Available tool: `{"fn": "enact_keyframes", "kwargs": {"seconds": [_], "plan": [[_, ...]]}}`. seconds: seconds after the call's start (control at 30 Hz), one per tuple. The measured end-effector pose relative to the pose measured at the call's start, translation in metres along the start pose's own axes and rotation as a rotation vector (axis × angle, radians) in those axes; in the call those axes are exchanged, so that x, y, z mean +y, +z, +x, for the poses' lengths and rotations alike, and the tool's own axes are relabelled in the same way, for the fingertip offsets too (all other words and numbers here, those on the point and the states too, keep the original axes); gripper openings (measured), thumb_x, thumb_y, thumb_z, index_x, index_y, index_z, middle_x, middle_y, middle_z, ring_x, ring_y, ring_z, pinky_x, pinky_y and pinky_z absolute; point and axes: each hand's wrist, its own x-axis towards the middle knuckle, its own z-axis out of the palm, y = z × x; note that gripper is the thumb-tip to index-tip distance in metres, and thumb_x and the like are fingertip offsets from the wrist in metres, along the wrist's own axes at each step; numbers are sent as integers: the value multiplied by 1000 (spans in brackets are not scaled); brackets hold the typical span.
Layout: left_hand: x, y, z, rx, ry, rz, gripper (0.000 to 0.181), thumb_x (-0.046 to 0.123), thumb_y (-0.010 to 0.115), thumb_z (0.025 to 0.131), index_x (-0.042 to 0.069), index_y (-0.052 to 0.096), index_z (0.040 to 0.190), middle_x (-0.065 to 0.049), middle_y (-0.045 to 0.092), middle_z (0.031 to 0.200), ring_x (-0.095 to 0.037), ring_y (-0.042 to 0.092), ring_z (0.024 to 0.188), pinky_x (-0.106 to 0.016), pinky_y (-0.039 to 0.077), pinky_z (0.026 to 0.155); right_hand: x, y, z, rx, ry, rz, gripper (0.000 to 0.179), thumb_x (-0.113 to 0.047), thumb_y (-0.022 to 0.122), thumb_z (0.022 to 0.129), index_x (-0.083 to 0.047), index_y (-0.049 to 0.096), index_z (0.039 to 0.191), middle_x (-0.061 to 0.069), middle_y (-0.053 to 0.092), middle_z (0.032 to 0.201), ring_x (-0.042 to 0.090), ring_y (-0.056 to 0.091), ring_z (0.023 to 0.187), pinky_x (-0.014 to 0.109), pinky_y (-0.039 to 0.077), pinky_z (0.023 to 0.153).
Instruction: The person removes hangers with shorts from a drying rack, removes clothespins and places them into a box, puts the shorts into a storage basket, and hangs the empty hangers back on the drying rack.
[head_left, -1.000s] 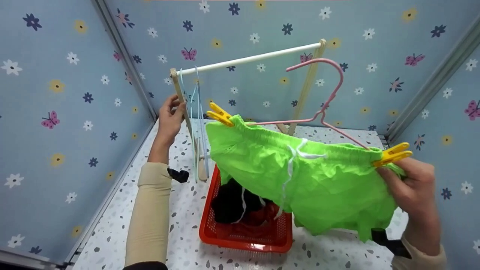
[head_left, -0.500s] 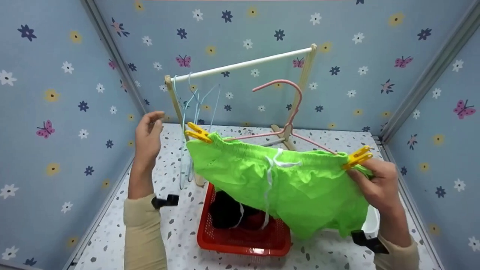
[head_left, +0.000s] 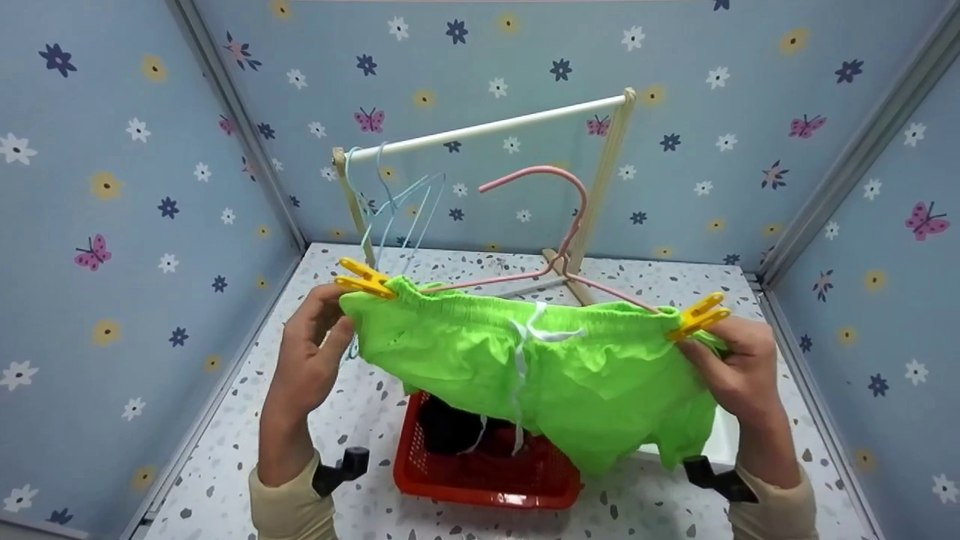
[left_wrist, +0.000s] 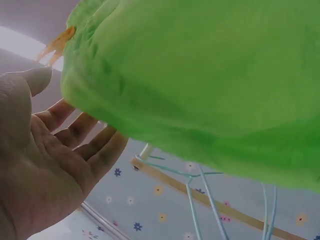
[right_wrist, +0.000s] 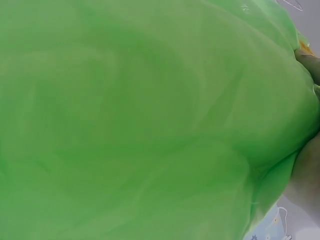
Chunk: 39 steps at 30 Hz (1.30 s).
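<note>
Bright green drawstring shorts (head_left: 465,337) hang from a pink hanger (head_left: 574,199), held at the waistband by a yellow clothespin (head_left: 365,279) on the left and another yellow clothespin (head_left: 699,316) on the right. My right hand (head_left: 739,367) pinches the shorts' right corner just below its clothespin. At the left corner is my left hand (head_left: 311,352); in the left wrist view its fingers (left_wrist: 95,140) reach to the fabric's edge, with the thumb apart from the cloth. Green cloth fills most of the right wrist view and hides much of that hand.
Behind the shorts stands a wooden rack with a white rail (head_left: 487,131); light blue hangers (head_left: 386,202) hang at its left end. Below is a red basket (head_left: 487,495) holding dark clothes (head_left: 450,427). A white container (head_left: 724,439) is partly hidden at right. Patterned walls enclose the speckled table.
My left hand has let go of the rack's left post and come down to the shorts' left corner. The right hand has brought the shorts and hanger leftward and lower in view.
</note>
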Motion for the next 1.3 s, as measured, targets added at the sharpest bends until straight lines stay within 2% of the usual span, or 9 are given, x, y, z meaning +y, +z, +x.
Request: {"fn": "enact_keyframes", "kwargs": {"seconds": [0.27, 0.4, 0.5, 0.57, 0.73, 0.83, 0.9, 1.07, 1.3], "plan": [[0, 13, -11, 155, 44, 52, 13, 6, 58, 97, -7, 59, 101, -7, 59, 73, -13, 55, 54, -22, 45, 50, 11, 14, -11, -12, -15, 17, 32, -22, 75, 87, 8, 70, 78, 5, 59, 61, 6, 41, 48, 20, 31, 43], [-16, 14, -19, 216, 97, 156, 9, 3, 59, 96, -3, 65, 94, -4, 61, 65, -7, 49, 46, -21, 39, 46, 24, 26, -21, -47, -17, -29, 27, -21, 75, 86, 5, 71, 81, 6, 62, 65, 7, 43, 51, 23, 32, 46], [-29, 15, -26, 243, 126, 187, 8, -2, 59, 94, -1, 67, 92, -6, 64, 71, -6, 47, 48, -21, 38, 47, 27, 35, -26, -84, 10, -67, 15, -10, 76, 82, 5, 71, 84, 6, 61, 65, 7, 40, 51, 24, 31, 46], [-37, 17, -32, 256, 144, 193, 9, -4, 59, 92, -1, 67, 92, -8, 65, 72, -6, 48, 49, -21, 38, 48, 25, 41, -30, -119, 50, -93, 10, 0, 76, 78, 3, 71, 86, 4, 57, 63, 7, 37, 50, 23, 30, 46], [-50, 20, -46, 298, 178, 197, 8, -4, 60, 91, -2, 68, 88, -11, 65, 72, -6, 48, 52, -21, 37, 50, 17, 50, -42, -196, 191, -133, 23, 14, 74, 70, 3, 69, 89, 4, 58, 66, 8, 41, 53, 20, 34, 49], [-53, 20, -52, 307, 183, 209, 9, 0, 62, 92, -2, 68, 86, -11, 66, 71, -5, 51, 54, -20, 39, 52, 15, 55, -52, -225, 306, -77, 26, 16, 73, 74, 7, 64, 97, 8, 64, 80, 11, 56, 67, 20, 46, 60], [-54, 20, -54, 301, 190, 226, 11, 4, 63, 93, -1, 68, 85, -11, 66, 72, -6, 53, 56, -20, 40, 53, 20, 56, -60, -229, 387, 19, 32, 16, 68, 79, 9, 59, 109, 11, 64, 91, 16, 61, 79, 23, 50, 70], [-56, 21, -55, 252, 171, 230, 8, 2, 64, 92, 1, 68, 86, -9, 68, 74, -6, 56, 58, -19, 42, 55, 47, 57, -87, -143, 524, 227, 29, 12, 54, 93, 10, 53, 122, 15, 61, 98, 17, 61, 85, 24, 50, 74], [-58, 29, -53, 172, 204, 225, 5, 2, 66, 90, 1, 70, 89, -9, 70, 78, -10, 63, 64, -18, 47, 62, 57, 55, -117, -25, 777, 304, 23, 3, 58, 95, 16, 56, 114, 10, 67, 101, 15, 64, 89, 24, 52, 76]]}}
